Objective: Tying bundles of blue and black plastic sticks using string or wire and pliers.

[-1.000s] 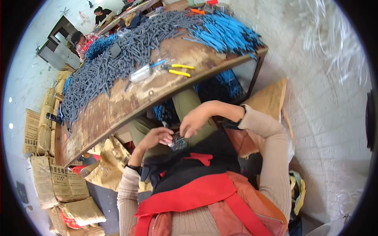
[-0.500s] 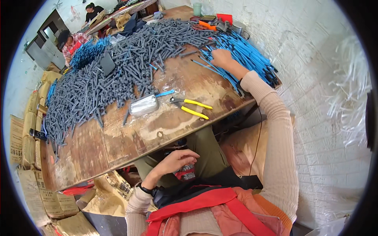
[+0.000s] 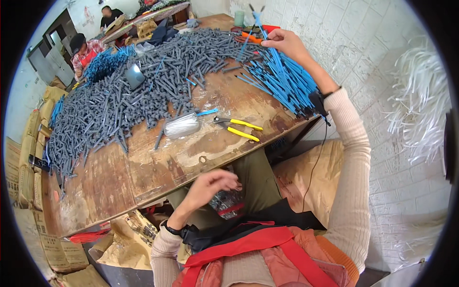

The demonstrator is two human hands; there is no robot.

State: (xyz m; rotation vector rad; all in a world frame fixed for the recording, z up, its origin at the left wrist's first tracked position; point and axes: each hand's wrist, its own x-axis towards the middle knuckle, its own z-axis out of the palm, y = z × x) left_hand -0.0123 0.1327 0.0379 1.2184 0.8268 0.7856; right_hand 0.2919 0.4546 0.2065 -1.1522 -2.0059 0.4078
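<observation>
My right hand (image 3: 288, 44) is raised over the back right of the table, its fingers closed on a few thin blue rods (image 3: 273, 52) with black ends. Beneath it, a bundle of similar blue rods (image 3: 282, 86) lies along the table's right edge. Over my lap, just off the table's front edge, my left hand (image 3: 206, 188) hovers with loosely bent fingers and nothing visible in it. Yellow-handled pliers (image 3: 241, 125) lie on the wood between the two hands. To their left, a clear box of thin white strips (image 3: 181, 125) rests beside a blue piece.
A large heap of grey plastic pieces (image 3: 129, 95) covers the table's (image 3: 158, 167) back and left. Orange-handled pliers (image 3: 252, 38) and a green cup (image 3: 239, 18) stand at the far end. Two people sit beyond the heap. White strands (image 3: 418, 100) hang along the right wall.
My right hand has lifted from the blue bundle, moving up and away with a few rods in its fingers. My left hand has risen slightly over my lap.
</observation>
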